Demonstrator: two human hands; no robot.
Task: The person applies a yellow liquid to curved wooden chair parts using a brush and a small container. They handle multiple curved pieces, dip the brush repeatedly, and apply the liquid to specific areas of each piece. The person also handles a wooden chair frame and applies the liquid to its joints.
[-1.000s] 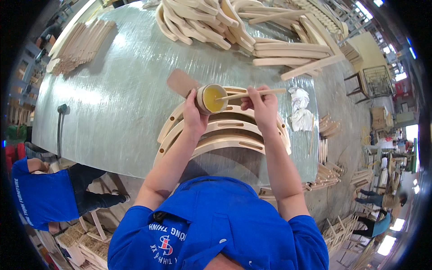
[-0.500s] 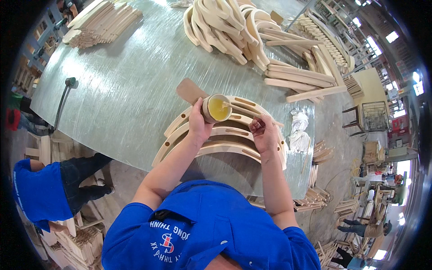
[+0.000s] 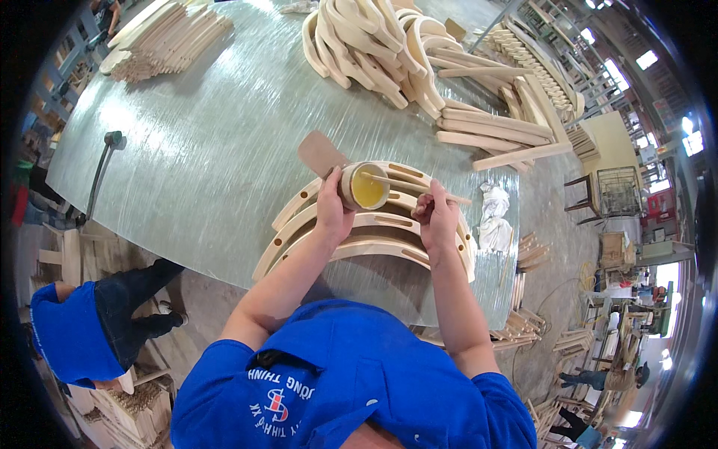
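My left hand [image 3: 331, 209] grips a small round cup of yellow glue [image 3: 365, 187], tilted toward me above a stack of curved wooden parts [image 3: 374, 232]. In my right hand [image 3: 435, 217] is a thin wooden stick [image 3: 407, 187], and its far end dips into the cup. The curved parts lie side by side on the grey table [image 3: 209, 157], each with slots cut along its face. A flat brown wooden piece [image 3: 319, 152] lies just behind the cup.
A pile of bent wooden parts [image 3: 374, 45] and straight slats [image 3: 486, 127] lies at the table's far side, more slats [image 3: 164, 41] at far left. A white rag [image 3: 493, 217] lies by the right edge. Another person in blue [image 3: 75, 329] crouches at lower left.
My right hand brought the stick from beside the curved parts back up to the cup, and its tip now sits in the glue. The view shifted slightly.
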